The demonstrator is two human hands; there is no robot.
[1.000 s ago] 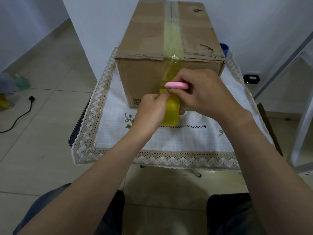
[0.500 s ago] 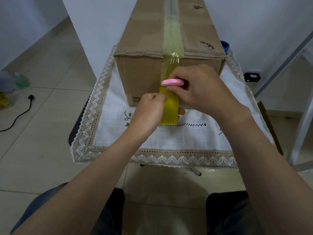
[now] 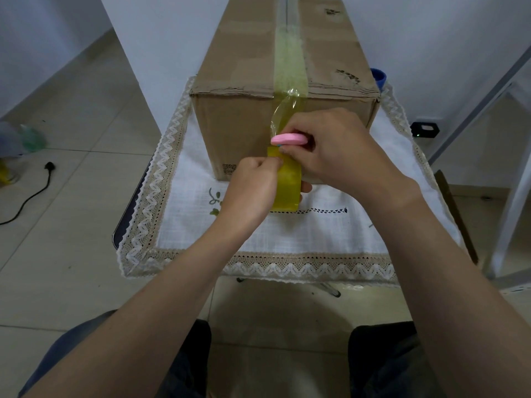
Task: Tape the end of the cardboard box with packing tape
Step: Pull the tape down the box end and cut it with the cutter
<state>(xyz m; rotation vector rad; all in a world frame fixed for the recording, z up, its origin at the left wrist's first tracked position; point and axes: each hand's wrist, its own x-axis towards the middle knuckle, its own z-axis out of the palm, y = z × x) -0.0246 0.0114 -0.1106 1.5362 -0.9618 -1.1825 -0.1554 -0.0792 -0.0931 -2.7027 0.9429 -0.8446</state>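
A brown cardboard box (image 3: 238, 116) stands on a small table, with a yellowish tape strip (image 3: 288, 61) running along its top seam. The strip hangs loose and wrinkled over the near top edge, down the front face. My left hand (image 3: 253, 191) grips the yellow tape roll (image 3: 287, 185) in front of the box's lower front. My right hand (image 3: 339, 150) holds a pink cutter (image 3: 288, 138) pressed across the tape just above the roll. The cutter's blade is hidden.
A white lace-edged cloth (image 3: 287, 242) covers the table. A blue object (image 3: 378, 76) peeks out behind the box's right corner. A black cable and plug (image 3: 48, 168) lie on the tiled floor at left. A white metal frame (image 3: 511, 179) stands at right.
Both hands have shifted slightly along the front face with the roll and the cutter. The tape between the box edge and the cutter now looks slacker and more wrinkled.
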